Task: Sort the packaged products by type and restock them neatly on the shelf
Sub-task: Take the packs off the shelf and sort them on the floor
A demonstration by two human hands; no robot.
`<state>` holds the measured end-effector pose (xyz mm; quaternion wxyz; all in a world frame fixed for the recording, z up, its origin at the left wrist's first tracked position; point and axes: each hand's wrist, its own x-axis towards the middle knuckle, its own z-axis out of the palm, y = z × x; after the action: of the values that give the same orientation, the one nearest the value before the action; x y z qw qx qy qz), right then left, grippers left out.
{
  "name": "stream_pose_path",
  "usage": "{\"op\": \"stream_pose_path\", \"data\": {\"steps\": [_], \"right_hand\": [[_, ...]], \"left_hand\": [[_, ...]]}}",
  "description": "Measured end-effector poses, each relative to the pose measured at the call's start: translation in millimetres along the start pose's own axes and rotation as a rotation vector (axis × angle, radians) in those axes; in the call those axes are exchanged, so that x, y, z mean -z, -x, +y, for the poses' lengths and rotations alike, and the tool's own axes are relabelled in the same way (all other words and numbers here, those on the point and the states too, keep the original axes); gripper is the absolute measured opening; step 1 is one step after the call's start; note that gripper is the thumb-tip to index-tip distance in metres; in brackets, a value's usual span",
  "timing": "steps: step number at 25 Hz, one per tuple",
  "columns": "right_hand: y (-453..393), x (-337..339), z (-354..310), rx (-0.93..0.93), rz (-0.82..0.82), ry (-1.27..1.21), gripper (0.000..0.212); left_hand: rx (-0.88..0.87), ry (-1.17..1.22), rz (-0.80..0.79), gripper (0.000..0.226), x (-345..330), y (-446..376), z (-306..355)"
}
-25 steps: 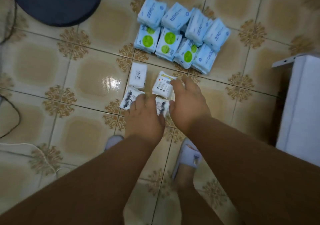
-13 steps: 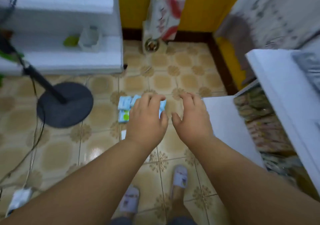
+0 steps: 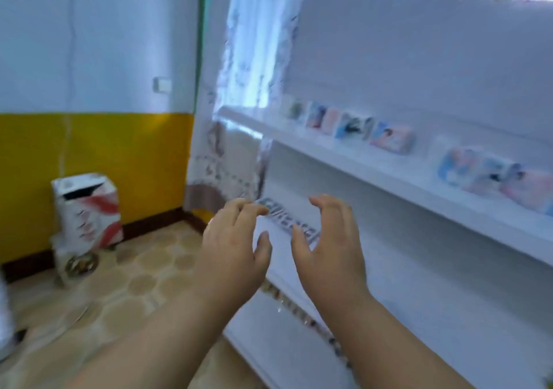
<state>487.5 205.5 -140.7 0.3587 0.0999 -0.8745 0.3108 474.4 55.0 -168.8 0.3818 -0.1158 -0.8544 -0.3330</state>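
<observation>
Big white shelf unit [image 3: 419, 59] fills the right side; its boards run long from near-left to far-right. Open tile floor [image 3: 125, 293] on the left. Small pastel packs [image 3: 392, 138] sit in a blurry row on the upper board, w/ bare board around them. Left hand [image 3: 236, 248] & right hand [image 3: 329, 245] hang close together by the middle board, fingers bent & spread, holding nothing.

Packets [image 3: 389, 138] on shelf [image 3: 374, 167], box [image 3: 86, 209] left on floor [image 3: 143, 284]
</observation>
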Motion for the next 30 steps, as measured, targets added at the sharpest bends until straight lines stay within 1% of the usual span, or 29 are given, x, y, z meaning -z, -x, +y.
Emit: {"op": "stream_pose_path", "data": {"steps": [4, 7, 9, 11, 15, 18, 21, 22, 25, 28, 30], "right_hand": [[-19, 94, 51, -0.025, 0.113, 0.091, 0.045], [-23, 142, 86, -0.082, 0.144, 0.124, 0.044], [-31, 159, 101, -0.125, 0.153, 0.136, 0.044], [-45, 164, 114, -0.137, 0.171, 0.151, 0.044], [-92, 150, 130, -0.162, 0.218, 0.171, 0.046], [-131, 137, 150, -0.239, 0.281, 0.236, 0.045], [-172, 133, 170, -0.332, 0.276, 0.292, 0.044], [-186, 133, 177, -0.345, 0.263, 0.308, 0.042], [-239, 129, 203, -0.355, 0.106, 0.465, 0.039], [-304, 120, 245, -0.363, -0.043, 0.759, 0.043], [-338, 114, 275, -0.46, -0.184, 0.946, 0.047]], "left_hand": [[-0.064, 0.194, 0.009, 0.032, -57, -29, 96], [-0.095, 0.287, -0.002, 0.033, -90, -38, 147], [-0.139, 0.321, -0.015, 0.033, -104, -50, 167], [-0.182, 0.347, -0.015, 0.035, -120, -70, 178], [-0.226, 0.398, -0.036, 0.032, -154, -124, 180], [-0.283, 0.45, -0.097, 0.03, -187, -169, 182], [-0.365, 0.46, -0.154, 0.03, -217, -214, 186], [-0.364, 0.49, -0.181, 0.029, -226, -225, 188], [-0.297, 0.579, -0.24, 0.029, -251, -258, 187], [-0.249, 0.534, -0.281, 0.028, -281, -292, 182], [-0.198, 0.543, -0.304, 0.022, -295, -309, 179]]}}
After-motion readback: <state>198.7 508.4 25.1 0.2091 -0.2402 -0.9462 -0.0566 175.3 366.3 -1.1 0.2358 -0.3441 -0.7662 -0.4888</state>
